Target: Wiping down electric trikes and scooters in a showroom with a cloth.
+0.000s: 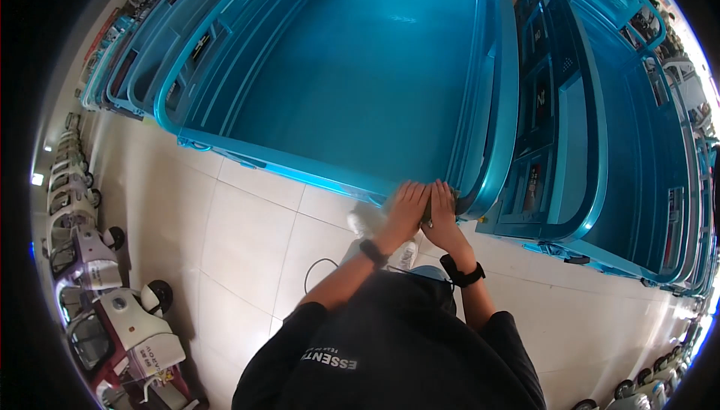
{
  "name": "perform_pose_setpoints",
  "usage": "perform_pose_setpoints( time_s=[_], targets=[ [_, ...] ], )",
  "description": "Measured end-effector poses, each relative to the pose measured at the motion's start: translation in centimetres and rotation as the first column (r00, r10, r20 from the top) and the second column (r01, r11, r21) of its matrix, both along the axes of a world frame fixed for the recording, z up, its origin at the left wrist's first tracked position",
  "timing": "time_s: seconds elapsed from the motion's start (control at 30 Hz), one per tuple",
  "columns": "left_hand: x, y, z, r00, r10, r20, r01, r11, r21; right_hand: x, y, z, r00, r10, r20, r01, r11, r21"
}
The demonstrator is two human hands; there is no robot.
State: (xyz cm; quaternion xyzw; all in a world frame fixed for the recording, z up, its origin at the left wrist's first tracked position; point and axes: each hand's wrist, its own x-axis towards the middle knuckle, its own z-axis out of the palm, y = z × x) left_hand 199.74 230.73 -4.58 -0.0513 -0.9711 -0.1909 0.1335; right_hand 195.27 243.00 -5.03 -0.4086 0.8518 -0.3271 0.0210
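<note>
Teal cargo bed (360, 73), glossy, rectangular, open-topped

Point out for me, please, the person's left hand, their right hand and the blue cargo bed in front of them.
Left hand (409, 207), head view: the back of the hand.
Right hand (444, 218), head view: the back of the hand.
Blue cargo bed (360, 73), head view: its bare floor.

Brightly lit, bleached white along the right rim; streaked with glare on the blue cargo bed (360, 88) and tiled floor (247, 245); slightly blurred at the left hand (407, 209); curved by fisheye distortion, black at the corners.
</note>
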Motion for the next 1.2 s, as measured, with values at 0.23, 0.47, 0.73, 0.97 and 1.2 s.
perform_pose_setpoints(
  time_s=[0.23,0.47,0.73,0.97,1.2],
  targets=[
    [-0.3,-5.0,0.7,0.958,-0.251,0.139,0.216,0.950,0.227,0.4,-1.5,1.4,0.997,-0.039,0.064,0.035,0.997,0.072],
    [1.3,-10.2,0.0,0.977,-0.177,0.120,0.156,0.974,0.167,-0.5,-5.7,1.2,0.995,0.096,0.001,-0.094,0.969,0.228],
    [3.5,-16.1,-0.1,0.989,-0.149,-0.020,0.149,0.955,0.256,-0.3,-11.1,1.5,0.962,0.261,0.087,-0.274,0.933,0.234],
    [5.3,-23.8,-0.5,1.000,0.030,-0.001,-0.029,0.978,0.207,3.3,-22.7,0.1,0.959,0.136,-0.249,-0.012,0.896,0.444],
    [6.7,-28.4,-0.9,0.982,0.148,-0.118,-0.128,0.979,0.156,5.5,-30.2,-2.0,0.828,0.051,-0.558,0.201,0.903,0.381]
  ],
)
